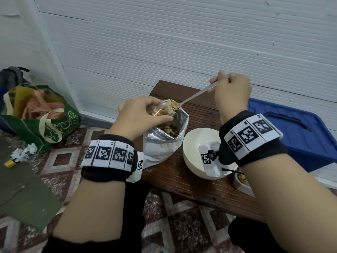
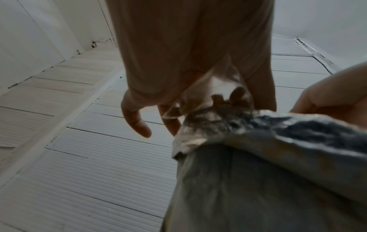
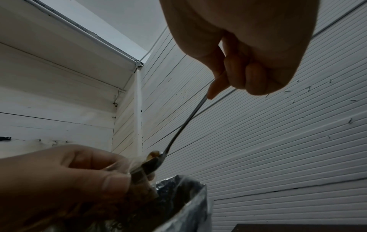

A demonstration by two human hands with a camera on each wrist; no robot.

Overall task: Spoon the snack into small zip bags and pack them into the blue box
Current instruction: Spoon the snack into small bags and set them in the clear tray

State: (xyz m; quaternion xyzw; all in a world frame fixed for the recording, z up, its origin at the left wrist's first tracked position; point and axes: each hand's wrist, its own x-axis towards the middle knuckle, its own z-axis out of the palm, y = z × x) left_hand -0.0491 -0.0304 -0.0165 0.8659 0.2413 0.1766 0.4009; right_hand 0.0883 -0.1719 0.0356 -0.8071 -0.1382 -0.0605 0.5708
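Clear plastic of the small zip bag point(image 1: 165, 108) is pinched open by my left hand point(image 1: 144, 117) fingers directly over the foil snack pouch point(image 1: 164, 141), presumably so spills drop back. Beyond, my right hand point(image 1: 231, 92) fingers curl round the spoon point(image 1: 193, 97), its loaded bowl at the bag's mouth. Right of both, the blue box point(image 1: 299, 132) lies lidded.

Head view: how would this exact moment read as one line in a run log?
step: filling zip bag | left hand: holds small zip bag open above foil snack pouch | right hand: tips loaded spoon into it
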